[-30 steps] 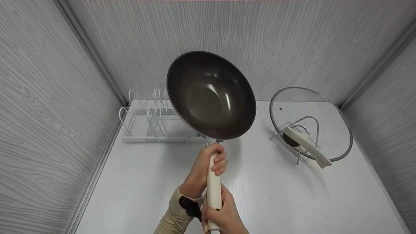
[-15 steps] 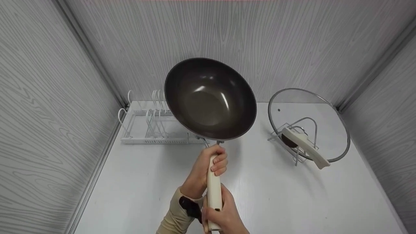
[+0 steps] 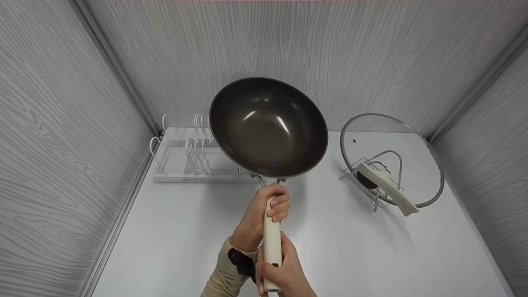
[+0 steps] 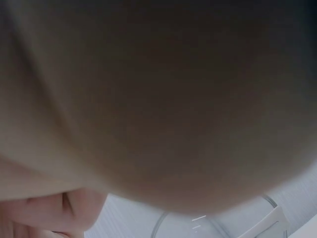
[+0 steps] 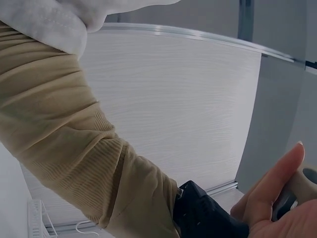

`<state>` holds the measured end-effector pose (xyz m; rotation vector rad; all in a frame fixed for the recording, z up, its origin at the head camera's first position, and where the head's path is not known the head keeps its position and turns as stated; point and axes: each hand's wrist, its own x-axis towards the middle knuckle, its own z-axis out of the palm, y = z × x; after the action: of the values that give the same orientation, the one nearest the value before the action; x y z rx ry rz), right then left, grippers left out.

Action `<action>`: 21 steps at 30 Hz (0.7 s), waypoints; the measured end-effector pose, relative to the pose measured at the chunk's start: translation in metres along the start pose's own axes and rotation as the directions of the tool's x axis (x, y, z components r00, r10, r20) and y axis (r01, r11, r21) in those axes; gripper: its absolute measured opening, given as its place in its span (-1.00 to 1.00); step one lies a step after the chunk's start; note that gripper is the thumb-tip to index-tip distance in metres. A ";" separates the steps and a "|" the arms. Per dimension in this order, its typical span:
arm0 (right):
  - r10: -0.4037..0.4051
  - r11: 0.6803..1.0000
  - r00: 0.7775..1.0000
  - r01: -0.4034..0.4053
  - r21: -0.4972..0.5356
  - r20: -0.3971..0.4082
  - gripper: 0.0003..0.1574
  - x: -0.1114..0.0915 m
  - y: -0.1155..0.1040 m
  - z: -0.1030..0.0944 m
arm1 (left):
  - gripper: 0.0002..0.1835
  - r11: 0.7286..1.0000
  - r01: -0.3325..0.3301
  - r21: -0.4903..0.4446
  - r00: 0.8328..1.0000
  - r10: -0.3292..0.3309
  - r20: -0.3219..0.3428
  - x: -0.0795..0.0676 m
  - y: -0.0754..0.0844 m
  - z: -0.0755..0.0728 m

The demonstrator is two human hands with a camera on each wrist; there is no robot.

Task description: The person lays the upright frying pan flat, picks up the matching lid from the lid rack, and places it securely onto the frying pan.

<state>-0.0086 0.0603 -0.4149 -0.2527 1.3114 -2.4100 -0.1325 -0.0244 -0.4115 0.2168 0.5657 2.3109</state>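
Observation:
A deep, dark-lined wok (image 3: 268, 132) is held up at the middle of the head view, its inside facing me. My left hand (image 3: 262, 216) grips the cream handle (image 3: 272, 243) close to the pan, fingers curled over it. Lower down, my right hand (image 3: 284, 270) holds the handle's end, with the thumb lying across it. In the right wrist view the handle's round end (image 5: 308, 179) shows beside a finger. Blurred skin fills most of the left wrist view, with curled fingers (image 4: 59, 210) at lower left.
Behind the wok, partly hidden, a white dish rack (image 3: 194, 178) stands on the white table (image 3: 363, 251). To the right, a glass lid (image 3: 412, 165) with a cream handle (image 3: 387, 187) leans on a wire stand (image 3: 400, 165). Wood-grain walls (image 3: 371, 53) enclose the table.
The wok's far rim has come down a little in the head view, and its inside faces slightly more upward. Both hands keep their hold on the handle.

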 end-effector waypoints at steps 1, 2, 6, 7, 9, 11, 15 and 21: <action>0.005 1.000 1.000 -0.005 -0.002 -0.004 -0.47 0.000 0.000 0.000 | -0.59 1.000 0.002 -0.007 1.000 -0.002 -0.001 0.000 0.000 0.000; 0.010 1.000 1.000 -0.010 -0.005 -0.006 -0.46 0.000 -0.001 -0.001 | -0.59 1.000 0.002 -0.014 1.000 -0.002 -0.002 0.000 -0.001 0.000; 0.032 0.999 0.999 -0.033 -0.023 -0.011 -0.42 -0.001 -0.002 -0.002 | -0.60 0.999 -0.003 -0.042 1.000 0.003 -0.001 0.001 -0.002 0.000; 0.034 0.999 0.999 -0.034 -0.029 -0.010 -0.42 -0.001 -0.003 -0.002 | -0.60 0.999 -0.006 -0.046 1.000 0.006 0.001 0.001 -0.002 0.000; 0.037 0.998 0.999 -0.037 -0.045 -0.011 -0.42 -0.001 -0.004 -0.002 | -0.61 0.999 -0.010 -0.051 1.000 0.010 0.004 0.001 -0.002 0.000; 0.040 0.997 0.999 -0.041 -0.060 -0.010 -0.41 0.000 -0.005 -0.002 | -0.62 0.998 -0.012 -0.054 1.000 0.012 0.009 0.001 -0.001 0.000; 0.059 0.996 0.998 -0.058 -0.067 0.002 -0.36 0.001 -0.007 -0.003 | -0.61 0.998 -0.016 -0.061 1.000 0.017 0.017 0.001 0.000 -0.001; 0.108 0.994 0.994 -0.107 -0.033 0.013 -0.29 0.001 -0.013 -0.003 | -0.61 0.996 -0.017 -0.085 1.000 0.018 0.008 0.001 0.003 0.000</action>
<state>-0.0135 0.0685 -0.4058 -0.2029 1.3233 -2.2955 -0.1348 -0.0253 -0.4102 0.1923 0.4614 2.3438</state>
